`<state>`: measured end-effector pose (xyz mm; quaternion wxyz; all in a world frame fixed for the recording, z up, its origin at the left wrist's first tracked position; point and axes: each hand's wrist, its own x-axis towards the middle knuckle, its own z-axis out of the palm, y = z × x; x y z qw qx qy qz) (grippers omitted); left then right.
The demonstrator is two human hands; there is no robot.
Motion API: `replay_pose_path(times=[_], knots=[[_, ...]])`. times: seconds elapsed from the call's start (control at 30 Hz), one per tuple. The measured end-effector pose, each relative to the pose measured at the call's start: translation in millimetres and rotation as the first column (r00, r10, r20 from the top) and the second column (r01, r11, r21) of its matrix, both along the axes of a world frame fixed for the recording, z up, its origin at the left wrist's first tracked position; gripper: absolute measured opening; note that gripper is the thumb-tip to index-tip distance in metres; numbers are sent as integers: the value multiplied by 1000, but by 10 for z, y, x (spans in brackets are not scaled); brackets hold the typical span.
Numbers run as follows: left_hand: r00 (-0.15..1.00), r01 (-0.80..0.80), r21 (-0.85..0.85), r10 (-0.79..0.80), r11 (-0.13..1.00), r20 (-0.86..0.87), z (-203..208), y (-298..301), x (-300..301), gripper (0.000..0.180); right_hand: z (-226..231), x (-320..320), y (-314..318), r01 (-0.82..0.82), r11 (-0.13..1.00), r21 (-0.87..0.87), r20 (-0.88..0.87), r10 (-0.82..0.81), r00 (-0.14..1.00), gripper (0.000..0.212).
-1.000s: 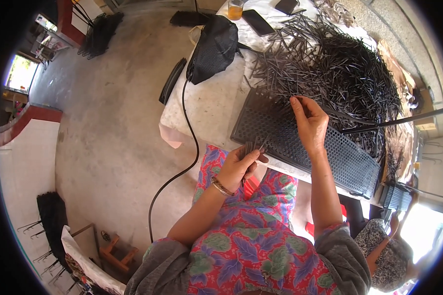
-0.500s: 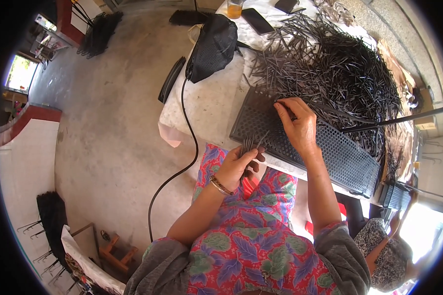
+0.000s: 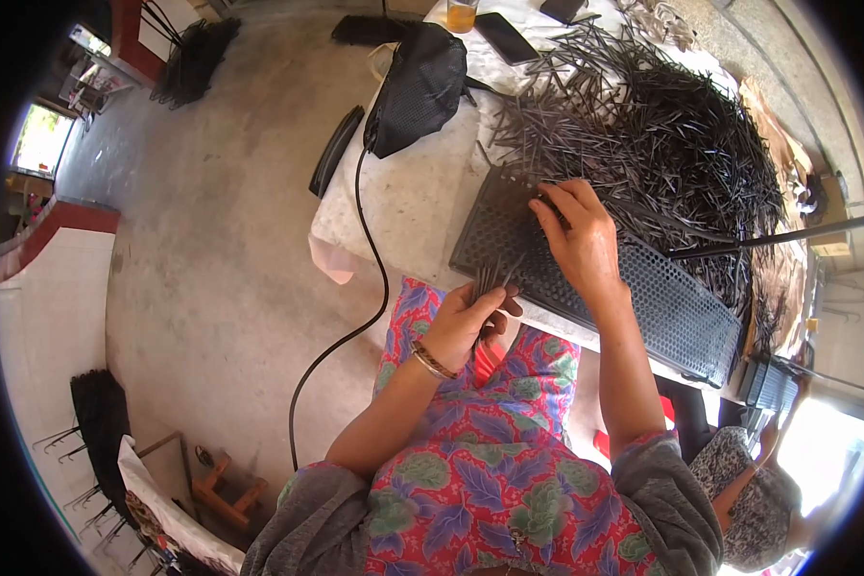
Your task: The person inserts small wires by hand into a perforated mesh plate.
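Gripping a bundle of thin dark strips (image 3: 486,278), the left hand (image 3: 464,322) keeps its thumb pressed over them, with the ends fanning up to 12 o'clock and 1 strip slanting out toward 1 o'clock. That bundle sits at the near edge of a black perforated panel (image 3: 658,309), overlapping it in the view; whether they touch, I cannot tell. At 2 o'clock from the bundle, the right hand (image 3: 586,240) is over the panel's far side, thumb and fingers curved toward each other; I cannot tell whether a strip lies between their tips. Farther out, also toward 2 o'clock, a large tangled pile of loose strips (image 3: 677,144) covers much of the table (image 3: 403,216), which has a pale cover. Toward 11 o'clock a black mesh bag (image 3: 418,91) rests on the table edge, and a black cable (image 3: 386,296) curves down from it past 9 o'clock. Near 12 o'clock lie a dark phone (image 3: 506,38) and a glass of amber liquid (image 3: 461,15). Well apart, a wooden stool (image 3: 228,490) stands on the floor at 8 o'clock, and another person (image 3: 754,509) in a patterned garment is at 4 o'clock.
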<state>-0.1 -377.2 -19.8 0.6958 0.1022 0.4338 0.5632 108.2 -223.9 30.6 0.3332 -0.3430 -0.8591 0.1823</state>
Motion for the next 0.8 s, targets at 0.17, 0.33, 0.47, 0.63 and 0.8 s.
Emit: replay_pose_path(times=[0.17,0.33,0.47,0.63,0.8], knots=[[998,-22,33,23,999,-52,151,19,13,25,95,136,-265,16,907,-420,6,-14,1000,18],[996,72,96,-67,993,-56,205,42,42,27,142,249,-304,-52,635,-771,-191,-152,970,18],[975,208,46,-211,977,76,120,61,76,29,201,323,-33,23,799,-602,-288,-243,926,19],[952,232,36,-235,972,195,7,100,140,33,129,324,124,83,866,-493,-196,-203,959,18],[938,255,-5,-246,967,245,98,78,128,34,169,322,143,44,982,-186,-104,-64,992,18]])
